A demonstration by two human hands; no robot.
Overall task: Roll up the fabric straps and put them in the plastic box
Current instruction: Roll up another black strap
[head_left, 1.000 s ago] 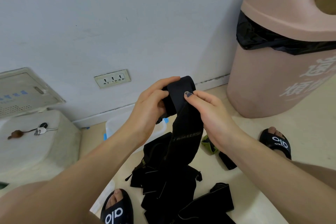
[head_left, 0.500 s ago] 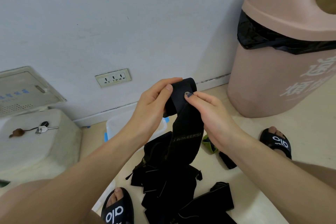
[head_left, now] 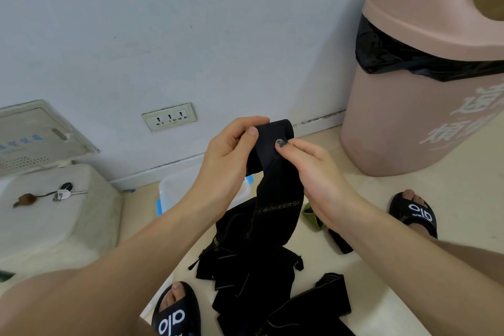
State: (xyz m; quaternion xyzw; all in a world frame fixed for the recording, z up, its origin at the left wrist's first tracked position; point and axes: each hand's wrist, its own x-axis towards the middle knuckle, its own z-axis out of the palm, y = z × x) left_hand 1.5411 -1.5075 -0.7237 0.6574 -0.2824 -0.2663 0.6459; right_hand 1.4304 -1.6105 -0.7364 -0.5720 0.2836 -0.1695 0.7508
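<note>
1. Long black fabric strap (head_left: 275, 199), lettered near mid-length: top end held at chest height, long axis hanging straight down to the black strap heap (head_left: 245, 275) on the floor.
2. Left hand (head_left: 226, 161): thumb and fingers pinch the strap's started roll.
3. Right hand (head_left: 313, 172): thumb presses the top fold, fingers curled behind.
4. Clear plastic box (head_left: 174, 194): below and beyond the left hand, against the wall; judged the nearer side for placing.
5. Pink bin (head_left: 409, 117): well right, apart.

Pink lidded bin (head_left: 414, 106) with black liner, wall socket (head_left: 169, 117), keys (head_left: 63, 192), black slippers (head_left: 413, 213)
</note>
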